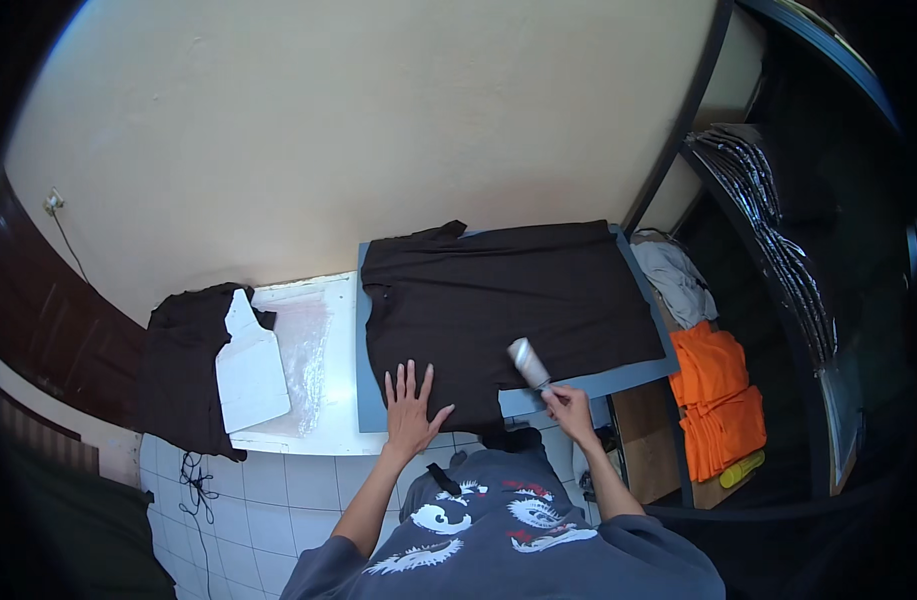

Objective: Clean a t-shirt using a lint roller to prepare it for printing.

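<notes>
A dark brown T-shirt (458, 300) lies spread over a blue-grey board (368, 405) on a white table. My left hand (412, 412) rests flat on the shirt's near sleeve area, fingers apart, holding nothing. In my right hand (569, 411) is the handle of a lint roller (529, 364). The roller's pale cylinder is over the shirt's near edge, to the right of the sleeve; whether it touches the cloth I cannot tell.
Left on the white table (316, 445) are another dark garment (184, 360), a white cardboard template (252, 375) and clear plastic bags (308, 352). Folded orange garments (717, 405) and a grey cloth (672, 277) sit on a shelf at right. A black cable (195, 487) lies on the tiles.
</notes>
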The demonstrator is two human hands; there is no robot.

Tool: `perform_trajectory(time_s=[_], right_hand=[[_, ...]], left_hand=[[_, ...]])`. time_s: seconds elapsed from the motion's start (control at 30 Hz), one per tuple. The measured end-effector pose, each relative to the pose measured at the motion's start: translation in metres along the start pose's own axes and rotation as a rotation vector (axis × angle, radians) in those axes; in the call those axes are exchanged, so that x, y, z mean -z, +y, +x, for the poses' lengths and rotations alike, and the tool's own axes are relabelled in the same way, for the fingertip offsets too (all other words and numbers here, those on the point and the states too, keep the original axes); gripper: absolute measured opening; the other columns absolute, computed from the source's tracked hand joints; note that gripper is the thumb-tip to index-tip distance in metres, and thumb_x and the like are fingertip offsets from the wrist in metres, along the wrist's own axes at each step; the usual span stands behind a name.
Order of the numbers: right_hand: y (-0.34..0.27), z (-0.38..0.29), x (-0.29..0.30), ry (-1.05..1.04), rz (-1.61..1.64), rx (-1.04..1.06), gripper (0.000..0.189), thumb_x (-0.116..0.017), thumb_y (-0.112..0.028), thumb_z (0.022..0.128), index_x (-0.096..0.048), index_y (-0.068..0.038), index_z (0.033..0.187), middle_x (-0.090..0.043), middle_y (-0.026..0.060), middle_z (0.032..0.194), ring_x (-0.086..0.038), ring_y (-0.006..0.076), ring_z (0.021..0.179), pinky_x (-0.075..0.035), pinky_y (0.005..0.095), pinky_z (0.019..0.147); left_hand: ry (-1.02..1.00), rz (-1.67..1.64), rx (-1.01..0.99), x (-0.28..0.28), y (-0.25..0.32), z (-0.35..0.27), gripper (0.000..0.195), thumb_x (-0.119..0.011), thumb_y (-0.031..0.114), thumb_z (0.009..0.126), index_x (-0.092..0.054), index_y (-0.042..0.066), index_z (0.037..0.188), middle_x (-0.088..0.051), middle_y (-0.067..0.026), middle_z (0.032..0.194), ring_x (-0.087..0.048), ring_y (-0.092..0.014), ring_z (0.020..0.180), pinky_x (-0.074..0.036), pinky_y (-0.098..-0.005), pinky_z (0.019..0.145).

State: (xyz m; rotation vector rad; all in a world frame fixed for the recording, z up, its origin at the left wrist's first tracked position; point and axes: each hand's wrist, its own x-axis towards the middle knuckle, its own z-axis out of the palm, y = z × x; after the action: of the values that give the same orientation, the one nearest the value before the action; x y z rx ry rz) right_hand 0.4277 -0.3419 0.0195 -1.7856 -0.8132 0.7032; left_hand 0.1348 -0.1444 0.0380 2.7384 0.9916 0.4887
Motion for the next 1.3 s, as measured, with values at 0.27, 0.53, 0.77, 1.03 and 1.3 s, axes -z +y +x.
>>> perform_trajectory(time_s=[0.27,0.53,0.77,1.03,1.3], right_hand=[[0.052,-0.019,0.091,0.586,0.143,-0.268,0.021,-0.076,-0.019,0.099,-0.068,-0.003,0.088,-0.059,-0.0024,0.068,-0.053,0.0051,0.052,-0.038,0.0235,0.04],[0.069,0.004,0.156,0.81,-0.349,-0.249,0.038,-0.088,-0.021,0.086,-0.063,0.006,0.076,-0.067,0.014,0.072,-0.062,0.025,0.065,-0.051,0.0439,0.069],[0.079,0.05,0.196,0.823,-0.493,-0.081,0.035,-0.088,-0.014,0.083,-0.06,0.006,0.078,-0.062,0.0158,0.073,-0.065,0.0346,0.072,-0.051,0.0477,0.074],[0.094,0.071,0.219,0.753,-0.592,-0.173,0.033,-0.089,-0.011,0.081,-0.06,0.003,0.078,-0.064,0.0192,0.073,-0.067,0.0408,0.076,-0.053,0.0493,0.078],[0.102,0.069,0.243,0.687,-0.23,-0.31,0.019,-0.076,-0.007,0.085,-0.062,0.003,0.076,-0.068,0.0208,0.075,-0.069,0.0392,0.074,-0.054,0.0519,0.075]], left_hand=[[-0.057,-0.055,-0.03,0.009,-0.007,-0.023,0.081,-0.065,0.056,0.098,-0.046,0.008,0.159,-0.025,-0.0288,0.17,-0.02,-0.047,0.159,-0.007,-0.0647,0.129],[0.237,-0.511,-0.17,-0.022,0.062,0.017,0.032,-0.087,0.019,0.08,-0.069,0.001,0.101,-0.063,-0.0133,0.103,-0.059,-0.033,0.098,-0.044,-0.0446,0.086],[0.174,-0.272,-0.083,-0.052,0.095,0.028,0.031,-0.074,0.009,0.082,-0.066,0.0,0.11,-0.059,-0.0166,0.105,-0.056,-0.035,0.102,-0.042,-0.0446,0.091],[-0.063,-0.276,-0.22,-0.041,0.09,0.03,0.032,-0.069,0.002,0.076,-0.06,0.001,0.107,-0.055,-0.0178,0.106,-0.055,-0.036,0.101,-0.043,-0.0451,0.094],[-0.198,-0.193,-0.313,-0.022,0.089,0.044,0.033,-0.069,0.01,0.07,-0.061,0.004,0.102,-0.056,-0.0147,0.097,-0.055,-0.033,0.099,-0.042,-0.0441,0.093]])
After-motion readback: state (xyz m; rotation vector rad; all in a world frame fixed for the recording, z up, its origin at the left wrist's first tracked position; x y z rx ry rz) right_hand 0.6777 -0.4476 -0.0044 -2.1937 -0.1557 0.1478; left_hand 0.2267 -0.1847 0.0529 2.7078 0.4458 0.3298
